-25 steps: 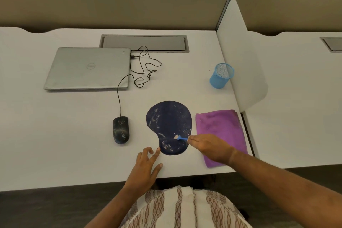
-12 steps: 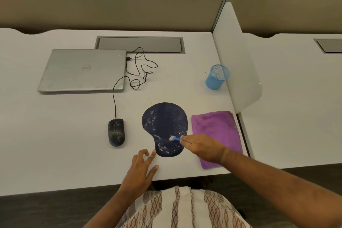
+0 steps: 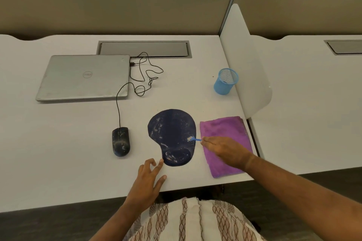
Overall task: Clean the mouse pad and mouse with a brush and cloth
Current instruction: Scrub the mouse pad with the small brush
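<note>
The white table (image 3: 58, 162) carries everything. At its far left lies a shut silver laptop (image 3: 84, 78). Near the front edge, right of centre, the purple cloth (image 3: 225, 129) lies flat and folded, just beside the pad (image 3: 172, 135) on its left. The pad is dark blue, rounded, with a raised wrist rest at its near end, and it is flecked all over with pale smudges and specks.

The right hand (image 3: 221, 148) lies over the cloth, its fingers pinching the brush handle. The left hand (image 3: 148, 178) rests on the table near the front edge, fingers spread and loosely bent, holding nothing; its forefinger tip is at the pad's near left edge.

A blue mesh cup (image 3: 225, 82) stands upright at the far right. The mouse (image 3: 120, 142), dark and dusted with pale specks, sits left of the pad and apart from it, with its cable (image 3: 117, 107) running to the laptop. The brush (image 3: 194, 139) is small, with a light blue handle and pale bristles on the pad's right edge.
</note>
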### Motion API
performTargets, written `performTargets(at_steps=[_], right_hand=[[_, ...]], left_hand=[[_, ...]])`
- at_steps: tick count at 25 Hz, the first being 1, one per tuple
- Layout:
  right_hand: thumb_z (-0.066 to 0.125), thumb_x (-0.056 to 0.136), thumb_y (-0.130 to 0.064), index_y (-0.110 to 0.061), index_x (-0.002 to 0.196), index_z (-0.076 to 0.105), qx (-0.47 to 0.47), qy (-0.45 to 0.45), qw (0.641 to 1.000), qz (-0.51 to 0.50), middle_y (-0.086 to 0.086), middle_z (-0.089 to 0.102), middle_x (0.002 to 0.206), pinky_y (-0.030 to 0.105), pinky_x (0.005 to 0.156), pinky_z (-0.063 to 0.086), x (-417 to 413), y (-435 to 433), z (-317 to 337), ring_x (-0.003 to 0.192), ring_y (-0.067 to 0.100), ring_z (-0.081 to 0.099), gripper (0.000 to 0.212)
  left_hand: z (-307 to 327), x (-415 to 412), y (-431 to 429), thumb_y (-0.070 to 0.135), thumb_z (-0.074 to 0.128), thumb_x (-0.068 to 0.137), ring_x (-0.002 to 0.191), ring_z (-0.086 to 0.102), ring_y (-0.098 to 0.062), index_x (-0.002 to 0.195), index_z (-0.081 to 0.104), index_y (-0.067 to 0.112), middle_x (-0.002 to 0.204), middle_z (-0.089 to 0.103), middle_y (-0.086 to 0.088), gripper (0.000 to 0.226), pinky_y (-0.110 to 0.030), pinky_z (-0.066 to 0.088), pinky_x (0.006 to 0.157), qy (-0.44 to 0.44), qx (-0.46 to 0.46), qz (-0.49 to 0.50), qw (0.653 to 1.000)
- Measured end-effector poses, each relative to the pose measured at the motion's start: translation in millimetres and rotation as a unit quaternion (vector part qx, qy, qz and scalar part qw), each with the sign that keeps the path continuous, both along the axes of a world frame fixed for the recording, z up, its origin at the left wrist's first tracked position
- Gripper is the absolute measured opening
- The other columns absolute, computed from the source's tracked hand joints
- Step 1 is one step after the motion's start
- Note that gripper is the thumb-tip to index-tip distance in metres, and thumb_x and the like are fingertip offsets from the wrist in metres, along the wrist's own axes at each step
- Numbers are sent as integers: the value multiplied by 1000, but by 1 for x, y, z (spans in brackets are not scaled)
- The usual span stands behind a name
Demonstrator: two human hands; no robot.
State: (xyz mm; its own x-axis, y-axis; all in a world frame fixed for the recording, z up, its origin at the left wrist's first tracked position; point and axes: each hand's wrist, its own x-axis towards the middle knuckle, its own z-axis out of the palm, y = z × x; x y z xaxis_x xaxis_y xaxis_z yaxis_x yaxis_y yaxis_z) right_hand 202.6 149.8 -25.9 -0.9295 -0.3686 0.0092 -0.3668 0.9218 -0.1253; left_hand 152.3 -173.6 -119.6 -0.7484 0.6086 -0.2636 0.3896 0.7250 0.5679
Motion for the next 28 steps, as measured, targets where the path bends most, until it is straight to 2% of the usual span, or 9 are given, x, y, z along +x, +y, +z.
performTargets(at_steps=[3,6,10,13,16,20,24,26,28], right_hand=[[66,86,2,-1,124,61,19,-34,999,4,16,70,114,35,75,61,-14,-17,-13,93,26,71,38],[53,96,-3,-3,126,57,54,-87,995,7,14,67,115,35,80,59,-2,-15,-17,93,24,68,30],[63,92,-8,-3,125,60,47,-110,993,2,14,68,116,37,84,59,28,-5,-8,97,25,69,34],[78,78,-2,-3,118,67,25,-55,997,-46,11,73,102,35,72,61,22,2,-7,84,22,72,41],[67,85,3,-2,123,63,6,-12,995,-94,14,72,106,37,75,61,-4,0,-8,88,24,71,39],[52,97,-5,-4,124,59,55,-60,995,-60,12,68,109,33,79,58,-2,-17,-13,89,21,68,28],[67,89,-8,-6,118,64,29,-86,995,-40,10,71,106,34,78,60,28,-19,-16,89,21,70,29],[79,78,-6,-7,111,69,-7,-60,996,-59,8,73,98,32,72,61,33,-16,-15,81,19,72,35],[80,76,-5,-8,106,72,-64,-20,991,-117,6,74,88,31,66,61,27,-13,-11,72,16,70,31]], left_hand=[[-2,0,0,58,35,97,133,24,-7,153,24,34,148,19,10,62,-22,35,107,-3,-3,2,1000],[-4,0,-1,64,28,96,134,23,-8,153,23,35,149,18,10,65,-25,36,109,-3,-7,2,1000],[-5,1,0,67,24,94,136,24,-11,153,23,36,150,18,9,67,-29,37,110,-7,-4,4,1000],[-4,1,-1,63,30,94,137,23,-11,153,22,36,151,17,9,65,-29,36,111,-12,-5,6,1000],[-3,0,0,60,32,95,136,23,-9,153,23,36,150,18,9,63,-25,35,109,-11,-8,2,1000],[-5,-1,-1,62,31,94,135,24,-9,152,23,36,149,18,10,64,-25,35,110,-11,-11,-2,1000],[-9,-1,-1,68,25,91,135,25,-10,153,23,37,149,18,10,69,-27,36,109,-8,-15,-3,1000],[-9,-1,-1,68,24,91,135,25,-10,152,23,37,149,17,10,69,-28,36,110,-7,-16,-4,1000],[-9,-2,-2,67,25,92,135,25,-10,152,24,36,149,18,9,68,-28,36,110,-8,-12,-5,1000]])
